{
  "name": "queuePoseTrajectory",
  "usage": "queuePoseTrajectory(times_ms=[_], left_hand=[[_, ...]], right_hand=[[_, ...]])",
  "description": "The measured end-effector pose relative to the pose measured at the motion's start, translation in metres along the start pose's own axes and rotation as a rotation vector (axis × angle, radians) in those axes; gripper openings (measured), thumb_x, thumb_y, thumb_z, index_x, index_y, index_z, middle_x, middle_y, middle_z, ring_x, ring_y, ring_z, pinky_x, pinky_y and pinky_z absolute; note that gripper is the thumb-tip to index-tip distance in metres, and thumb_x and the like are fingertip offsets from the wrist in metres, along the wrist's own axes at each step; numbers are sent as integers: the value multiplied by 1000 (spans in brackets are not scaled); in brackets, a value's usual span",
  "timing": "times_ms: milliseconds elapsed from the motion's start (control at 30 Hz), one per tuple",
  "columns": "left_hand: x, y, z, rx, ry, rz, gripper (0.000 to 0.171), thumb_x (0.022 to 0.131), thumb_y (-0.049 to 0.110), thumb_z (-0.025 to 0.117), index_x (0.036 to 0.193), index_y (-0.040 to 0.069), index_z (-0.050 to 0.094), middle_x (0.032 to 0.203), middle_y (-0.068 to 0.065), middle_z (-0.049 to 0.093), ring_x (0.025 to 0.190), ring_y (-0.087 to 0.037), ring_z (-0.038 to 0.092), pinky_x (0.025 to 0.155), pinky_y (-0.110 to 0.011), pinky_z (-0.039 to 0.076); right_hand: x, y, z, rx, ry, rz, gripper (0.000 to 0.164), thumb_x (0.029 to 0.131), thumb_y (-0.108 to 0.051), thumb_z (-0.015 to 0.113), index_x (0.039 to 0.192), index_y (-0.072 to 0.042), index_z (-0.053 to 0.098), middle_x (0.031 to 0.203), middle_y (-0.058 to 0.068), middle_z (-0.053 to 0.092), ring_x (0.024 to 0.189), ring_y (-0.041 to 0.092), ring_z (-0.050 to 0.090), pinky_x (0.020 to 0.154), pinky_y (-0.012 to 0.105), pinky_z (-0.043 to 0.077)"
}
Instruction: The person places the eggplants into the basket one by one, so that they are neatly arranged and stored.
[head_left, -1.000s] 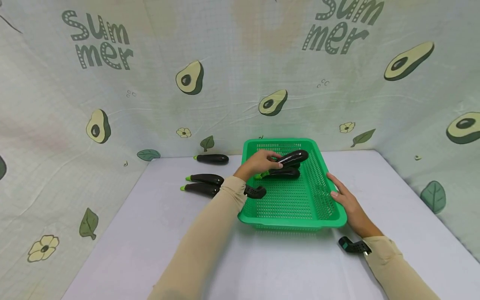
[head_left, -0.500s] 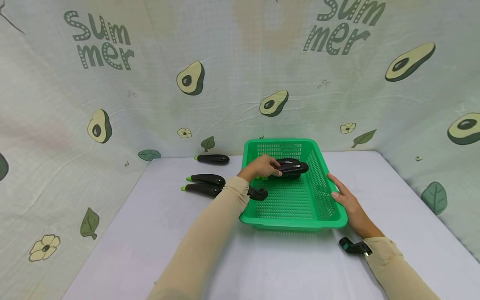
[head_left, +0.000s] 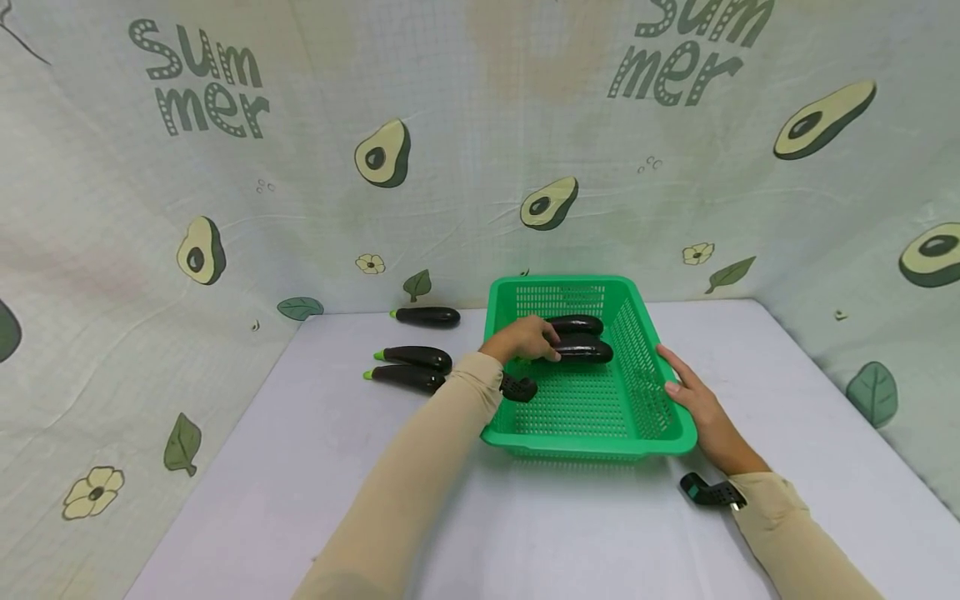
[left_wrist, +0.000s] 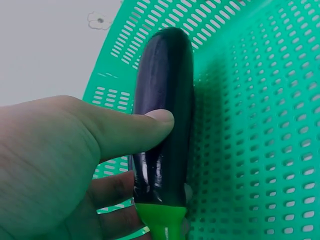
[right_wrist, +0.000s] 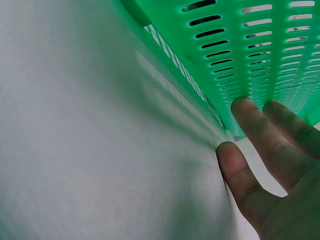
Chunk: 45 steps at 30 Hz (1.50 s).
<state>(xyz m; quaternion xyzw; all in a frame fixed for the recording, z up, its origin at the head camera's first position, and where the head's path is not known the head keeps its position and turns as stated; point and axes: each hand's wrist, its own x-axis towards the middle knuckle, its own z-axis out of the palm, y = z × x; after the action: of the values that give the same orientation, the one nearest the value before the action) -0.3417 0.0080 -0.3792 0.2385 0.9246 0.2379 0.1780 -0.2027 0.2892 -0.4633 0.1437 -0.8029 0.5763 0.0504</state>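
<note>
Inside the green plastic basket [head_left: 585, 446], my left hand [head_left: 522, 338] grips a dark purple eggplant [head_left: 585, 353] close to its green stem. The left wrist view shows the thumb lying across the glossy eggplant [left_wrist: 165, 85] and the fingers curled behind it. Just behind it in the basket lies another eggplant [head_left: 576, 323]; something dark between the two is partly hidden. At the basket's right side, my right hand [head_left: 705, 414] touches the rim with thumb and forefinger. In the right wrist view, straight fingers [right_wrist: 267, 137] rest against or near the slotted outer wall [right_wrist: 225, 45].
Left of the basket, two eggplants [head_left: 416, 357] [head_left: 405, 378] lie close together on the white table [head_left: 247, 467]. One more eggplant [head_left: 427, 317] is farther back, near the printed cloth backdrop [head_left: 457, 125]. The left forearm passes over the table in front of them.
My left hand has lowered the eggplant from above the others down into the basket, toward me, turning it from slanted to nearly level. The right hand stays at the rim.
</note>
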Motion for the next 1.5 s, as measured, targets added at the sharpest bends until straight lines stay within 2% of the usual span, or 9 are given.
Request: queuePoseTrajectory(times_ms=[267, 400, 633, 867, 1033, 1167, 1267, 1500], left_hand=[[0, 2, 3, 79, -20, -13, 36, 97, 26, 70, 130, 13, 66, 130, -7, 61, 99, -20, 62, 86, -37, 52], [0, 3, 3, 100, -26, -32, 36, 97, 26, 70, 130, 13, 65, 129, -7, 61, 98, -20, 62, 85, -37, 52], [1, 3, 3, 123, -12, -40, 35, 97, 27, 70, 129, 13, 66, 129, -7, 62, 106, -21, 62, 88, -36, 52], [2, 1, 5, 141, -24, -61, 37, 97, 29, 70, 130, 14, 66, 127, -6, 63, 105, -20, 63, 89, -36, 52], [1, 3, 5, 151, -15, -76, 36, 97, 30, 70, 129, 14, 66, 119, -4, 66, 96, -17, 64, 85, -36, 53], [0, 5, 4, 218, -7, -81, 35, 97, 32, 69, 128, 17, 67, 115, 0, 67, 93, -15, 63, 86, -38, 52], [0, 6, 4, 264, -6, -84, 35, 97, 34, 69, 128, 19, 68, 117, 2, 67, 96, -15, 62, 90, -41, 50], [3, 5, 4, 320, -4, -89, 38, 97, 36, 68, 132, 23, 66, 131, 3, 63, 112, -19, 60, 96, -45, 48]], right_hand=[[0, 3, -2, -11, -6, 2, 56, 110, -30, 33, 162, -30, 15, 160, 25, 16, 116, 16, 47, 85, 20, 46], [0, 3, -1, -2, -2, -4, 56, 110, -29, 34, 163, -28, 15, 157, 27, 19, 107, 15, 54, 82, 24, 50], [2, 0, -3, 30, 4, -14, 57, 109, -27, 35, 163, -24, 15, 152, 29, 26, 92, 16, 63, 76, 27, 53], [2, 1, -1, 13, 0, -1, 57, 109, -27, 34, 163, -24, 15, 158, 25, 18, 106, 13, 53, 82, 22, 48], [2, 0, -2, 21, -4, -8, 57, 109, -27, 34, 163, -23, 15, 156, 27, 21, 102, 14, 57, 80, 24, 50], [2, 0, -3, 21, 0, -17, 56, 110, -26, 34, 163, -23, 15, 154, 28, 23, 99, 13, 58, 79, 23, 50], [2, 1, -3, 28, 0, -20, 56, 110, -26, 34, 163, -23, 16, 153, 27, 24, 97, 14, 59, 79, 24, 50], [3, 2, -2, 6, -6, -28, 55, 110, -26, 33, 163, -26, 16, 160, 24, 17, 112, 11, 51, 86, 18, 45]])
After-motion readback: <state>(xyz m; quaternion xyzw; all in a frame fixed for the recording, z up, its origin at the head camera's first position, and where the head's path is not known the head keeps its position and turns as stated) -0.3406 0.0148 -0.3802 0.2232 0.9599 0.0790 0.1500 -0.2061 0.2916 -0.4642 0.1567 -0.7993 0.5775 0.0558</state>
